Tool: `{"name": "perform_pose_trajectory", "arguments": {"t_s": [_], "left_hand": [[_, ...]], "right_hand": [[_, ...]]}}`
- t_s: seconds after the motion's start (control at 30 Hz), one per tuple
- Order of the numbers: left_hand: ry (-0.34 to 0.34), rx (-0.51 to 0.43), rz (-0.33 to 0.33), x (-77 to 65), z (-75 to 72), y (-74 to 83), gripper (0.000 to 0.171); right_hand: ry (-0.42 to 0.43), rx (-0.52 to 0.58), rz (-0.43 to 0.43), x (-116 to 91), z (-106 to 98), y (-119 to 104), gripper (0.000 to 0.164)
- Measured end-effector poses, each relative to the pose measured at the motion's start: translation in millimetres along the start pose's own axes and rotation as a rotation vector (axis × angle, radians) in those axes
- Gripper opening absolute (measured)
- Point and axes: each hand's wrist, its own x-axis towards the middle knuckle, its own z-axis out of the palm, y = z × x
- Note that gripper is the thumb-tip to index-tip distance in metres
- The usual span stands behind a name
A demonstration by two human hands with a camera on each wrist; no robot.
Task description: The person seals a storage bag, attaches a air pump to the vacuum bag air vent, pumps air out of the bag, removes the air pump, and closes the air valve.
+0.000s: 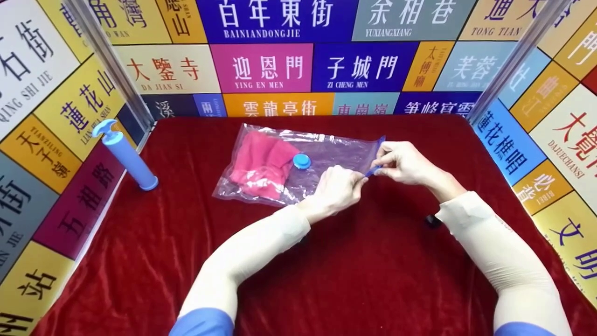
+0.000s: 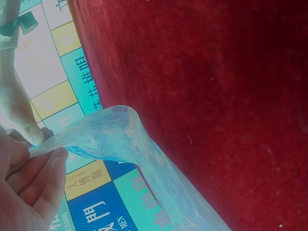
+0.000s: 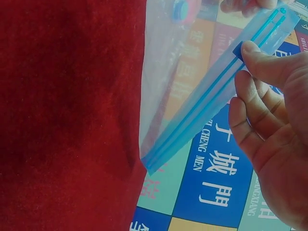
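Note:
A clear zip vacuum storage bag (image 1: 336,149) lies on the red cloth with folded pink fabric (image 1: 261,163) inside and a round blue valve cap (image 1: 301,161) on top. My left hand (image 1: 339,187) pinches the near corner of its open-end edge. At the blue zip strip (image 3: 211,94), my right hand (image 1: 406,163) pinches a small dark blue slider (image 3: 238,50) between thumb and finger. In the left wrist view the left fingers (image 2: 43,178) hold the bag's edge, and the film (image 2: 110,134) rises off the cloth.
A blue hand pump (image 1: 128,156) stands on the cloth at the left. Beside the right forearm lies a small black object (image 1: 433,220), partly hidden. Panels printed with street names (image 1: 266,67) enclose the back and sides of the red cloth (image 1: 354,275).

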Motion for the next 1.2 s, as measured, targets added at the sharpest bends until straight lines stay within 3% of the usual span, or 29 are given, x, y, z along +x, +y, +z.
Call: {"name": "perform_pose_trajectory", "arguments": {"t_s": [0.77, 1.2], "left_hand": [[0.027, -0.005, 0.014, -2.3, 0.0, 0.4, 0.034], [0.006, -0.013, 0.009, -3.0, -0.3, 2.5, 0.03]], "right_hand": [[-0.002, -0.033, 0.032, -1.1, -0.7, 5.0, 0.019], [0.003, -0.056, 0.02, -2.5, -1.1, 5.7, 0.02]]}}
